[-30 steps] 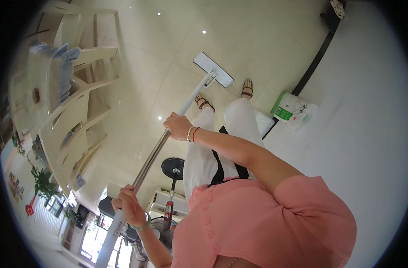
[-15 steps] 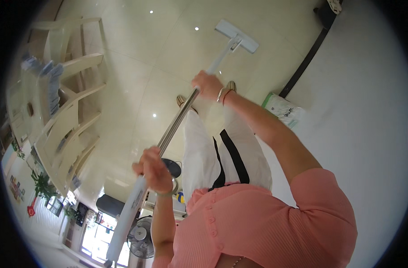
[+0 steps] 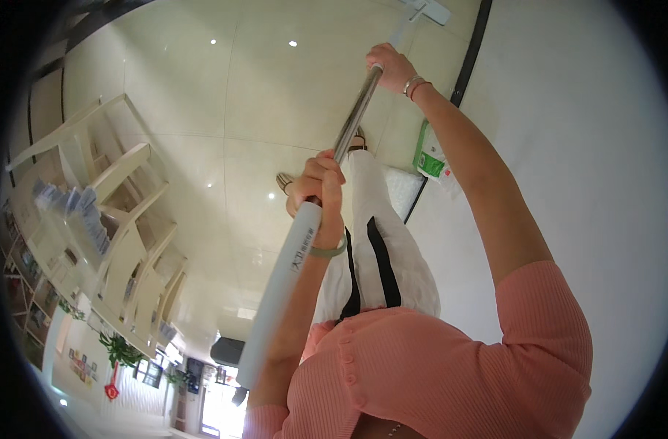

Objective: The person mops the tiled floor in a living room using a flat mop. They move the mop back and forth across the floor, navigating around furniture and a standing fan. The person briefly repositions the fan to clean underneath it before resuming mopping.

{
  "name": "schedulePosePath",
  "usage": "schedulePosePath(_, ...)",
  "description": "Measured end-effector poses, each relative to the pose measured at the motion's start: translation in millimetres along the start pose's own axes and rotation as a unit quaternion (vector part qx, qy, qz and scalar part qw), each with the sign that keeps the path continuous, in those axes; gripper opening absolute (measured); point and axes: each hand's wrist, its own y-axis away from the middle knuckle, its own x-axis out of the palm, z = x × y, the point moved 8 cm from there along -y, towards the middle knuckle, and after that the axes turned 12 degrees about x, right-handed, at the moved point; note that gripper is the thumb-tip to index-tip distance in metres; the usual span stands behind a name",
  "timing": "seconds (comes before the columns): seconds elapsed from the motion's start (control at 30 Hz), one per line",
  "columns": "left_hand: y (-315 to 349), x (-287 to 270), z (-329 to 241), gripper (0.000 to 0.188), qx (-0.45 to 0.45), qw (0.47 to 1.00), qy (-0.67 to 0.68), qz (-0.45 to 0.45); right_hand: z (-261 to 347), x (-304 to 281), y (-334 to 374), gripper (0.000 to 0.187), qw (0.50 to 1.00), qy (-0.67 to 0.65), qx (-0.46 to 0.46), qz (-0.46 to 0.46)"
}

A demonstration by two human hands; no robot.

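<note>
A flat mop (image 3: pixel 357 110) slants away from me, its bare metal pole running between my hands. My left hand (image 3: pixel 321 194) is wrapped round the pole just above the thick pale grey grip (image 3: pixel 282 289). Farther up, my right hand (image 3: pixel 391 68) is closed round the pole near the far end. Beyond it, the white mop head (image 3: pixel 430 10) lies on the shiny cream tiled floor (image 3: pixel 275 95), partly cut off by the top edge of the view.
A white wall (image 3: pixel 568 146) with a dark skirting board (image 3: pixel 471 55) rises on my right. A green and white plastic package (image 3: pixel 433 157) lies against it. On the left are pale wooden chairs (image 3: pixel 125 164) and a folded bluish cloth (image 3: pixel 85 216). My shoe (image 3: pixel 284 183) stands below.
Both hands have moved forward and to the right with the mop. The mop head has shifted away, up toward the skirting board, and the view has turned somewhat.
</note>
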Motion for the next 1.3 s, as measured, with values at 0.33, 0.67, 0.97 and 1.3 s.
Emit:
schedulePosePath(0.33, 54, -21, -36, 0.024, -0.035, 0.996, 0.029, 0.082, -2, 38, 107, 0.012, 0.994, -0.086, 0.039, -0.052)
schedulePosePath(0.67, 103, -176, -117, 0.024, -0.043, 0.986, 0.016, 0.163, 149, 146, 194, 0.021, 0.969, -0.199, -0.006, -0.149)
schedulePosePath(0.97, 132, -381, -265, 0.021, -0.075, 0.983, -0.116, 0.123, 414, 272, 241, 0.017, 0.949, -0.287, -0.085, -0.099)
schedulePosePath(1.3, 144, -415, -339, 0.033, -0.074, 0.951, -0.294, 0.058, 567, 321, 248, 0.011, 0.941, -0.262, -0.135, 0.167)
